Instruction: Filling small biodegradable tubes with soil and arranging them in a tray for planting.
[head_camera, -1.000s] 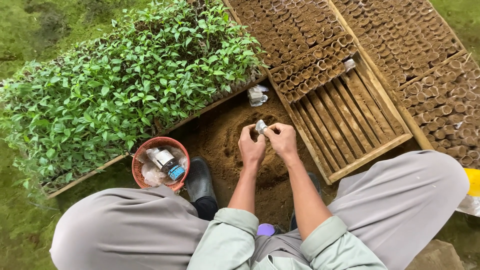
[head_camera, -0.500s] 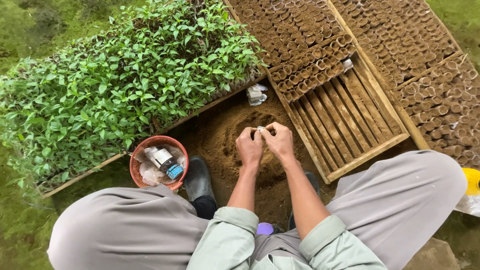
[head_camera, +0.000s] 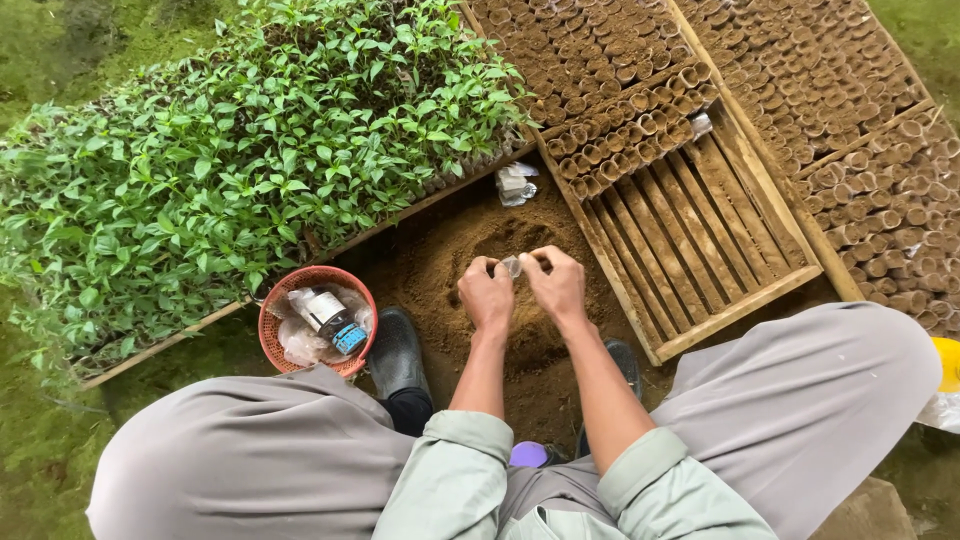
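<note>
Head: seedlings (head_camera: 250, 170) left, slatted tray (head_camera: 690, 240) right.

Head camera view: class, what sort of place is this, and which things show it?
Most likely an outdoor plant nursery. A bed of green seedlings stands beside wooden trays packed with small soil-filled pots, and both hands work over a heap of loose soil.

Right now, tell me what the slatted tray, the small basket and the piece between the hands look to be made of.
Slatted tray: wood, bare and matte, with visible grain and soil stains.
Small basket: likely plastic, reddish-orange, with an even woven mesh wall.
Piece pinched between left hand and right hand: thin clear film, probably plastic, pale and see-through; too small to be sure.
</note>
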